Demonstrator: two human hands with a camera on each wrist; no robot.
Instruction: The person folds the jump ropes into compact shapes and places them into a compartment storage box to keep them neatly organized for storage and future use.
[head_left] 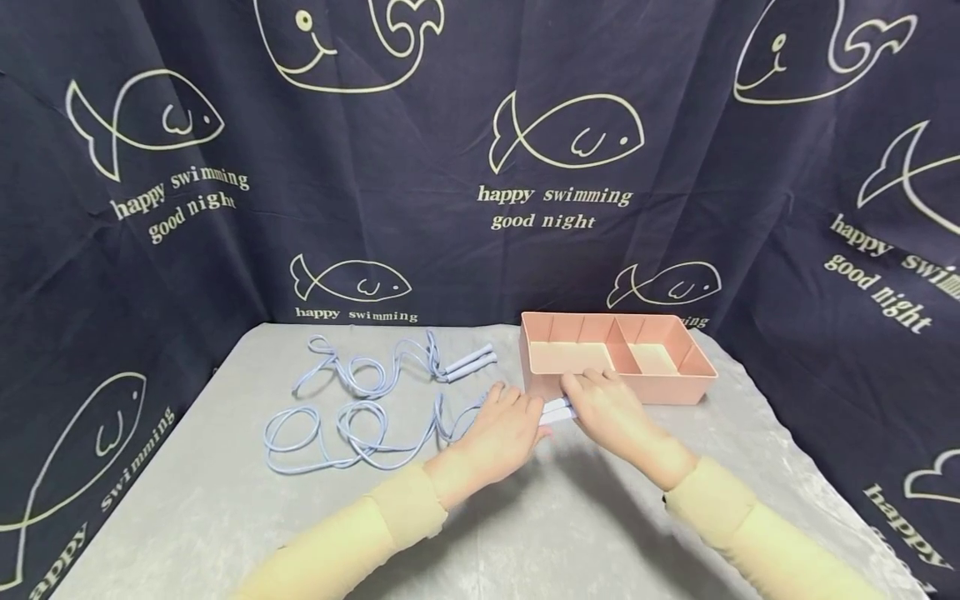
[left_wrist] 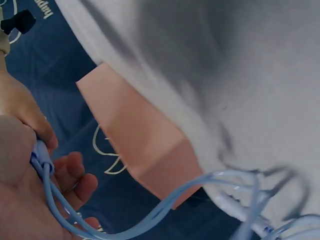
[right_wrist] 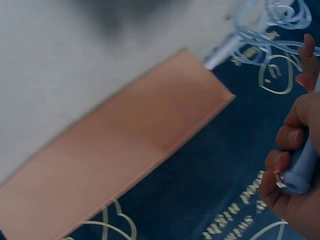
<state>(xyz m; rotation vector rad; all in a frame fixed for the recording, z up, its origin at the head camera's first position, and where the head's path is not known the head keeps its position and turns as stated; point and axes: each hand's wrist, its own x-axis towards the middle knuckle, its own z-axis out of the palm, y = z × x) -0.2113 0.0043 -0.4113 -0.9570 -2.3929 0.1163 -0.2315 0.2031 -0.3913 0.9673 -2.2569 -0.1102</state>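
Both hands hold the pale blue handles (head_left: 557, 410) of a jump rope, just in front of a pink box. My left hand (head_left: 501, 429) grips them at the end where the cord comes out, and the blue cord (left_wrist: 145, 223) hangs from that hand in the left wrist view. At the other end, my right hand (head_left: 617, 418) has its fingers curled round the handles; a handle's round end (right_wrist: 298, 181) shows in its palm. Loose loops of this rope's cord trail left across the table. Behind it lies a second jump rope with its two handles (head_left: 471, 363) side by side.
The pink box (head_left: 660, 390) stands at the back right of the table, with a divider (head_left: 628, 346) making two compartments. A grey-white cloth (head_left: 525, 533) covers the table. Dark blue curtains (head_left: 450, 217) with fish drawings hang close behind and at both sides.
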